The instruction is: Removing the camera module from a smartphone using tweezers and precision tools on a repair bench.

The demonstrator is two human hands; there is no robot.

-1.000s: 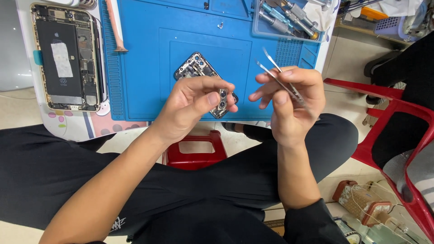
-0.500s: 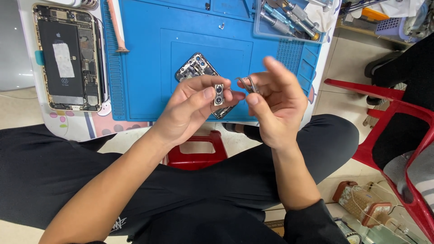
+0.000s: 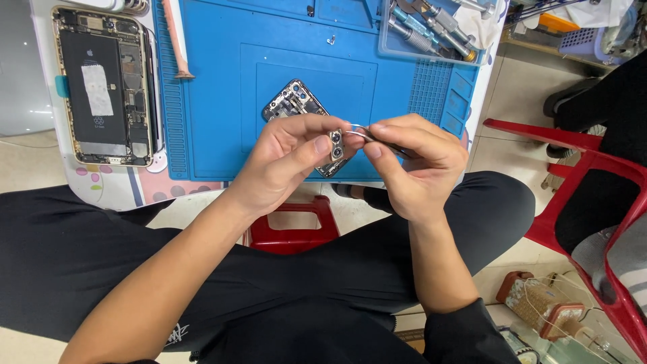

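Observation:
My left hand (image 3: pixel 286 158) pinches a small dual-lens camera module (image 3: pixel 335 143) between thumb and fingers, held above the near edge of the blue work mat (image 3: pixel 222 101). My right hand (image 3: pixel 414 162) grips metal tweezers (image 3: pixel 367 137), their tips touching the top of the module. Just behind my fingers a phone circuit board (image 3: pixel 291 102) lies on the mat, partly hidden by my left hand.
An opened phone (image 3: pixel 101 84) with exposed battery lies at the left on a white pad. An orange pry tool (image 3: pixel 176 40) rests on the mat's left edge. A clear tray of screwdrivers (image 3: pixel 431 30) sits at the back right. Red stools (image 3: pixel 579 175) stand to the right.
My right hand swung the tweezers from pointing up and away to bring their tips onto the camera module. The left hand lifted the module slightly into clearer view.

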